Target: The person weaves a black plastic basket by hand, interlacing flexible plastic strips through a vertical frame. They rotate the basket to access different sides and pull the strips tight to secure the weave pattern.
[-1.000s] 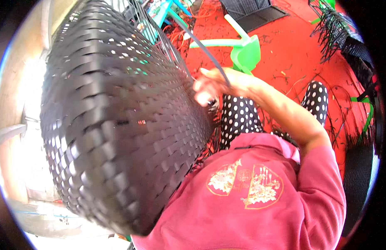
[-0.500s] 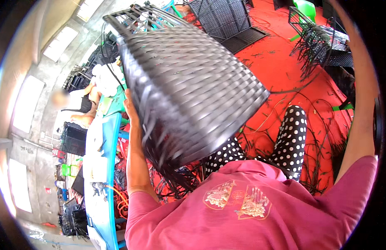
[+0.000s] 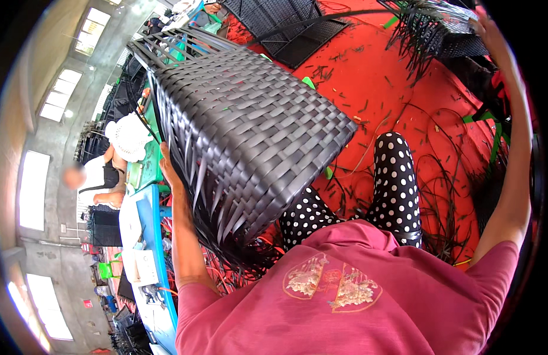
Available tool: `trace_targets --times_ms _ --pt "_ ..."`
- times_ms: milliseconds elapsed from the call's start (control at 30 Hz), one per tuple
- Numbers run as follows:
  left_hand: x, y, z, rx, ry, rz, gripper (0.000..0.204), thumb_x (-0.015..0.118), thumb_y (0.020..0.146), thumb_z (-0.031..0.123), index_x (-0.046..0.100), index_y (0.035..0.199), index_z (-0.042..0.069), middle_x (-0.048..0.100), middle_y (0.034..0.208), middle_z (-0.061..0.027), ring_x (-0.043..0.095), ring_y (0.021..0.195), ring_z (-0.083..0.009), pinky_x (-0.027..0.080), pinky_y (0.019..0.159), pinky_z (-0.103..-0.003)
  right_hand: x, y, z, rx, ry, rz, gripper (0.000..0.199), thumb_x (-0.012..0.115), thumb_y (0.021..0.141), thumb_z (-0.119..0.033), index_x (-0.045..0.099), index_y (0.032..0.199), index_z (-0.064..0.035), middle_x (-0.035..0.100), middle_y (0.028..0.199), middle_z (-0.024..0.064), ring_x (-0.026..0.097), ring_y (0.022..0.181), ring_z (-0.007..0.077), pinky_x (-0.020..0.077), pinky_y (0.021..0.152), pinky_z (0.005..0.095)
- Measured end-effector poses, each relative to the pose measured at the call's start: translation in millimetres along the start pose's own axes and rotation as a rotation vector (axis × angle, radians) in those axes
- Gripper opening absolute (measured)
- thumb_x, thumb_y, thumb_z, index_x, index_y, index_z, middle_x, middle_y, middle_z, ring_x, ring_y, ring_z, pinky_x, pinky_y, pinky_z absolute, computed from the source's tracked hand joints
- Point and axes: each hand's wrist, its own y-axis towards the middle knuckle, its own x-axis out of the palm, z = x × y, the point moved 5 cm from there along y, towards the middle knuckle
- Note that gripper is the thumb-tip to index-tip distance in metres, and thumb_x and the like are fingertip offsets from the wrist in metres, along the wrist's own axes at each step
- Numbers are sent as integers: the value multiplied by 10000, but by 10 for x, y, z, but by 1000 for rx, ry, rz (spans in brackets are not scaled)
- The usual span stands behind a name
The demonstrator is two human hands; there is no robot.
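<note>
the left hand (image 3: 167, 168) presses the woven basket's (image 3: 250, 130) left side, grip unclear; the right hand (image 3: 484, 26) is raised far right, grip also unclear.

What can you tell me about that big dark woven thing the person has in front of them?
The woven basket is a large boxy piece made of flat, glossy black strips interlaced like wicker. It is unfinished: loose strip ends stick out along its far top edge and hang from its near lower edge. It is tilted above the person's polka-dot legs and the red floor. The left hand presses against its left side; the right hand is raised off to the right, away from it.
</note>
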Motion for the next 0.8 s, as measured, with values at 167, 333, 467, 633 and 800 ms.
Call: trace_targets --times_ms 167,333,467,633,800 --pt "341 191 58 -21 524 -67 744 414 939 588 645 861 -115 664 746 -209 590 705 -299 453 739 -420 596 -1173 -1715 344 196 -712 687 700 793 -255 413 1400 -109 508 1353 130 475 1243 272 405 1011 391" --pt "1301 -222 978 -34 644 -258 902 363 838 750 655 785 -102 610 779 -339 603 815 -466 429 789 -502 181 -474 -3561 724 1744 -453 779 377 920 -650 422 1399 -37 451 1416 102 370 1324 207 238 1111 345" --pt "1855 -53 1013 155 701 -478 910 309 847 753 679 819 -78 627 856 -333 610 931 -475 445 832 -515 85 -486 -4012 1028 1827 -222 596 424 963 -505 524 1295 -20 555 1297 96 496 1202 200 337 1036 326" --pt "2480 -176 1206 81 715 -623 930 288 872 736 634 768 -121 610 805 -348 633 853 -459 446 772 -511 168 -765 -3492 1231 1963 98 445 489 967 -375 613 1151 11 657 1117 105 622 1004 206 458 911 334" --pt "2790 -454 1132 114 707 -748 903 333 817 792 704 903 -27 666 950 -267 632 959 -432 477 843 -507 292 -1095 -3608 1278 1927 80 575 433 977 -442 528 1266 46 573 1273 155 554 1140 268 399 1003 385"
